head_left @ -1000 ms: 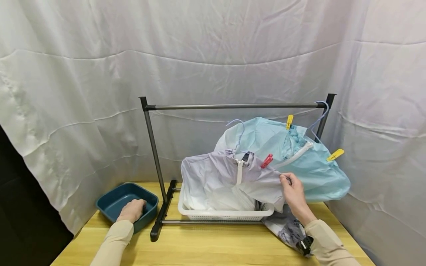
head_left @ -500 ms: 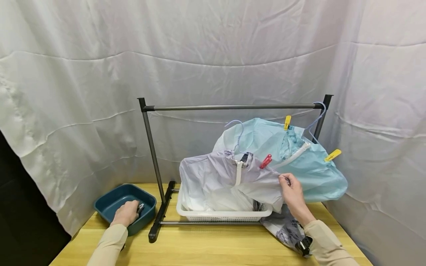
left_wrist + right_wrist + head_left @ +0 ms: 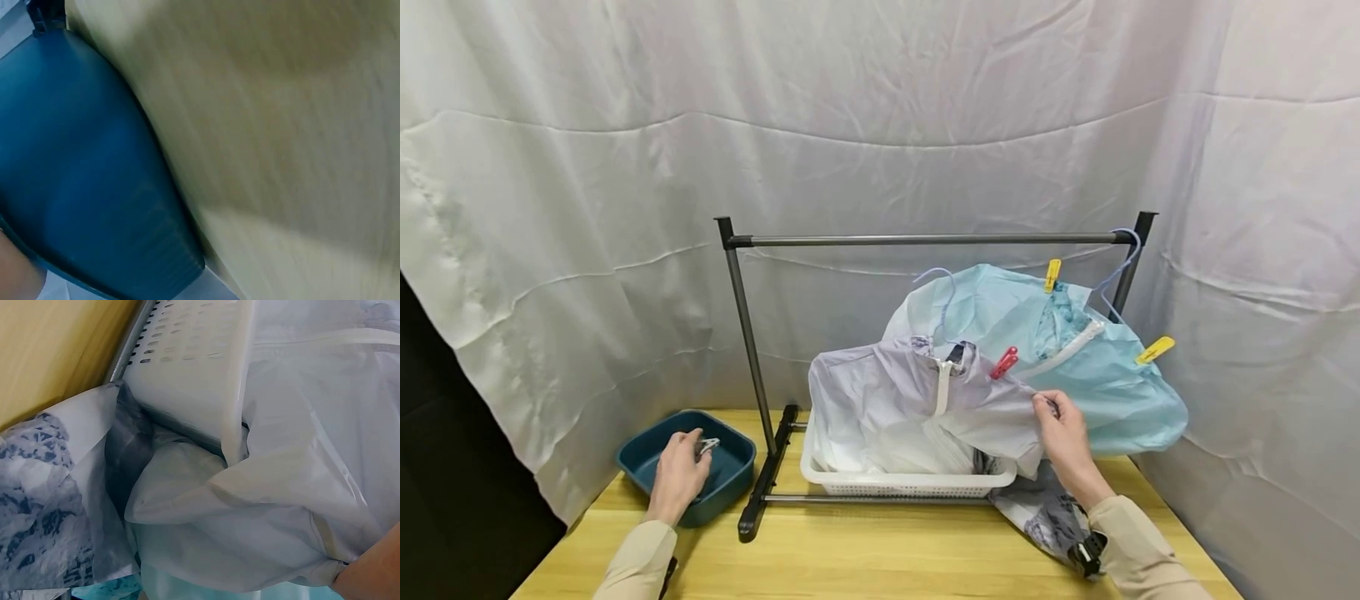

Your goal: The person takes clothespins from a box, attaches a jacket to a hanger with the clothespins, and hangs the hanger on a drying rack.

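In the head view my left hand (image 3: 681, 475) is over the teal basin (image 3: 735, 492), pinching a pale clothespin (image 3: 707, 447) at its fingertips. My right hand (image 3: 1063, 429) pinches the shoulder of a pale grey zip jacket (image 3: 865, 400). That jacket lies over a white perforated basket (image 3: 917, 483), with a blue hanger (image 3: 952, 292) poking out of its collar. A red clothespin (image 3: 1004, 362) grips it near the neck. In the right wrist view the hand (image 3: 375, 569) shows only at the corner; its fingertips are hidden. The left wrist view shows mostly the basin's outer wall (image 3: 94, 156).
A metal rack (image 3: 925, 240) stands over the basket. From its right end hangs a light blue jacket (image 3: 1127, 400) with two yellow clothespins (image 3: 1052, 275). A patterned grey sleeve (image 3: 1045, 517) trails onto the wooden table (image 3: 880, 550). Pale curtains (image 3: 880, 100) enclose the back and sides.
My left hand has risen from inside the basin, bringing a clothespin into sight at its fingertips. My right hand keeps its pinch on the grey jacket's shoulder.
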A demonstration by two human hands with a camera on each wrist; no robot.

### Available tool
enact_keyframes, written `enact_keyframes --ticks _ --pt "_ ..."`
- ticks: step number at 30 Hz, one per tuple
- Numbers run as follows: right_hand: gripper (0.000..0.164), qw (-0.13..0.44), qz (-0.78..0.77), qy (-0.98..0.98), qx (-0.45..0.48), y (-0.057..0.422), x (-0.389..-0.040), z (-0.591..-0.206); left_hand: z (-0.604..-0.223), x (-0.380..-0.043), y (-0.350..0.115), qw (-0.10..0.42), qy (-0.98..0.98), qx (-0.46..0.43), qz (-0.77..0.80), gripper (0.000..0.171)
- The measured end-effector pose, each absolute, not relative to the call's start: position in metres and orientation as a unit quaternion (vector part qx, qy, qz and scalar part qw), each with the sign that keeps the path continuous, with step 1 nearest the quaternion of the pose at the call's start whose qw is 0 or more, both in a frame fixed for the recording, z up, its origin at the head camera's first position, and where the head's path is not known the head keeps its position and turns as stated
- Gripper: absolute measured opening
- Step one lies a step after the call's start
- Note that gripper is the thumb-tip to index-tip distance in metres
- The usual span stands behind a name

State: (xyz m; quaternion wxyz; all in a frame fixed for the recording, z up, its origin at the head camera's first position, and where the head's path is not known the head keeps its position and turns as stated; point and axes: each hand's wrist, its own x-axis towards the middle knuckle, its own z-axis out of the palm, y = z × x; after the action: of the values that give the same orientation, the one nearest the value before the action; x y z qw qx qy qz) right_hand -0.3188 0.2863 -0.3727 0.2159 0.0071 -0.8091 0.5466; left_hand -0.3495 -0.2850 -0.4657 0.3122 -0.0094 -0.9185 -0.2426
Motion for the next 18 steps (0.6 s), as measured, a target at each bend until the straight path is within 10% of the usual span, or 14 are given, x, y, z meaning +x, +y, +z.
enact_keyframes --ticks 18 --pt "0.038 0.218 0.548 -0.807 -0.001 0.286 -0.32 -0.371 -0.446 -0.345 -0.269 0.328 -0.879 0.015 -0.346 0.037"
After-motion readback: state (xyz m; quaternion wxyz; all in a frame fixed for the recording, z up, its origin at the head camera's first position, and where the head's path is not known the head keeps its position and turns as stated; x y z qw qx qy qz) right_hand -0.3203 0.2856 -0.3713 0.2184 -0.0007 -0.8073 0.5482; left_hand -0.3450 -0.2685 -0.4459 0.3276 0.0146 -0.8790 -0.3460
